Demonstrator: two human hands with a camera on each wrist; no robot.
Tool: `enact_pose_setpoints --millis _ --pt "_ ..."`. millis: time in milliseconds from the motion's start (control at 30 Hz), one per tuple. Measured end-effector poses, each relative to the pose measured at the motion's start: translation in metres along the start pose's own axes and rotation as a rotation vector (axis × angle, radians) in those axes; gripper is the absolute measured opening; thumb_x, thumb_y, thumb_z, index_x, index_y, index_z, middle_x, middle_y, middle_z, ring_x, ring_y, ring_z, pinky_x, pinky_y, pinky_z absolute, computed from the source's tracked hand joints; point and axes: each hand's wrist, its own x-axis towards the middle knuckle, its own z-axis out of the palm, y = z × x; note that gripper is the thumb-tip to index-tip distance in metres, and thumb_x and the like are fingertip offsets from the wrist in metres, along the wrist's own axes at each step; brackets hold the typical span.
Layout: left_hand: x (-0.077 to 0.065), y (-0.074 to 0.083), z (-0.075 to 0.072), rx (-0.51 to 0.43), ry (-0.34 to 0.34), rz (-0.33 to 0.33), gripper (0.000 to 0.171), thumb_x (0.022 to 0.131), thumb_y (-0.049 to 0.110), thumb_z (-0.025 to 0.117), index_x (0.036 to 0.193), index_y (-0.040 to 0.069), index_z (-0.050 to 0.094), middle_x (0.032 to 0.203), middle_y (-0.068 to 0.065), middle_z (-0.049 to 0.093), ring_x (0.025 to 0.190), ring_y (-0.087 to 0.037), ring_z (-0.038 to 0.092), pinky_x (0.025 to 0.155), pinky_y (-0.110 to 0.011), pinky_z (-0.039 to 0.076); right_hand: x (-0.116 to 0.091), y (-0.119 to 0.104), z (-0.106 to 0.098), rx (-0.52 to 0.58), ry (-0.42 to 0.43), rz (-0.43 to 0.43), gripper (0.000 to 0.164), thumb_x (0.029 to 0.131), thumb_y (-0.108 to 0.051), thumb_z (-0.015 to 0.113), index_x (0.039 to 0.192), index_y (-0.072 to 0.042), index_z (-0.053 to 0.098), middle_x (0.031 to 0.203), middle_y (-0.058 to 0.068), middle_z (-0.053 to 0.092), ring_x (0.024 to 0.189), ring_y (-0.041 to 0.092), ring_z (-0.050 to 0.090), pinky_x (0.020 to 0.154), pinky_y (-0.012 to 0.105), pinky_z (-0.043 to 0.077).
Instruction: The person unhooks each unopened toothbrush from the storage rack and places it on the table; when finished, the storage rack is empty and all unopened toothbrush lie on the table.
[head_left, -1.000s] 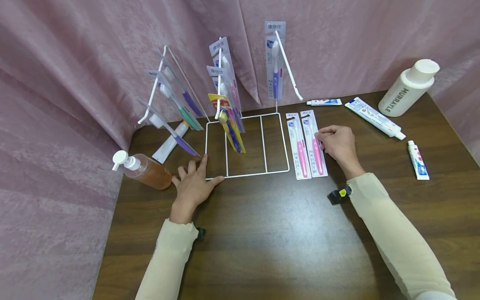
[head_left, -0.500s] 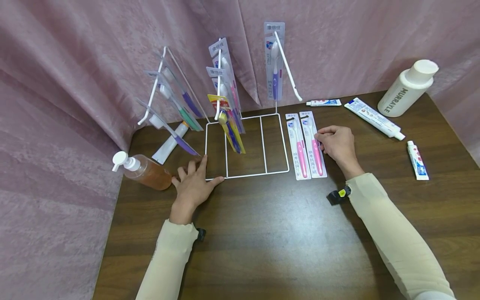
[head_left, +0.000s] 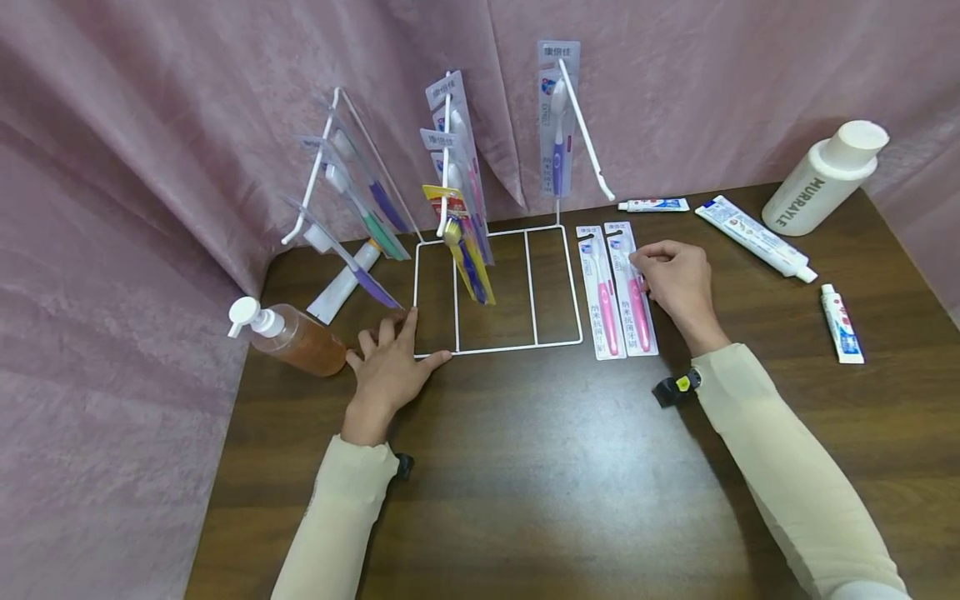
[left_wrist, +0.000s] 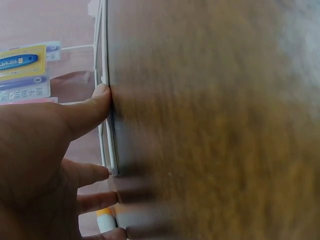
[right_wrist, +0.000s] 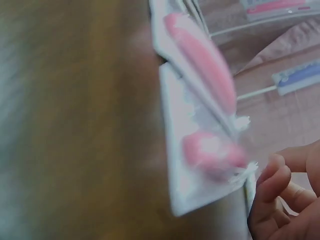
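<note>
My left hand (head_left: pixel 386 371) lies spread at the front left corner of a white wire display rack (head_left: pixel 517 348). In the left wrist view its thumb (left_wrist: pixel 102 95) presses on the rack's base wire, with the other fingers reaching down to the table. Two blister-packed pink toothbrushes lie side by side just right of the rack. At the right edge of the right-hand toothbrush pack (head_left: pixel 639 312), my right hand (head_left: pixel 678 283) pinches with thumb and index finger. The left-hand toothbrush pack (head_left: pixel 606 312) lies untouched beside it. Contact at the fingertips is partly hidden.
Several packed toothbrushes hang on the rack's hooks, among them a yellow pack (head_left: pixel 467 254) and a purple one (head_left: pixel 558 125). A pump bottle (head_left: pixel 300 337) stands close to the left hand. Toothpaste tubes (head_left: pixel 753 237) and a white bottle (head_left: pixel 821 179) are at right.
Both hands keep their places, and the two pink toothbrush packs stay on the table. The head view has shifted slightly.
</note>
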Motion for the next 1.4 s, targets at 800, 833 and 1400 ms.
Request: enact_pose_setpoints --millis 800,833,1400 --pt "0.0 0.003 0.0 0.011 -0.006 -0.012 0.102 0.109 0.066 0.068 0.186 0.022 0.019 0.187 -0.021 0.024 0.168 -0.061 0.016 0.132 -0.09 0.01 0.04 -0.128 0.015 0.372 0.018 -0.391 0.029 0.103 -0.011 0.086 0.128 0.004 0.083 0.097 -0.012 0.08 0.055 -0.003 0.065 0.055 0.013 0.049" --pt "0.0 0.004 0.0 0.011 -0.006 -0.012 0.101 0.109 0.066 0.068 0.186 0.022 0.019 0.187 -0.021 0.024 0.169 -0.061 0.016 0.132 -0.09 0.01 0.041 -0.131 0.014 0.375 0.017 -0.401 0.028 0.103 -0.01 0.086 0.127 0.004 0.084 0.097 -0.012 0.08 0.055 -0.003 0.065 0.055 0.013 0.048" --pt "-0.002 0.002 -0.002 0.008 0.013 -0.009 0.101 0.109 0.067 0.068 0.186 0.022 0.021 0.186 -0.022 0.026 0.168 -0.062 0.019 0.131 -0.09 0.013 0.042 -0.158 0.025 0.415 -0.016 -0.456 0.006 0.103 -0.007 0.08 0.1 -0.003 0.082 0.072 -0.015 0.072 0.05 -0.003 0.06 0.051 0.014 0.047"
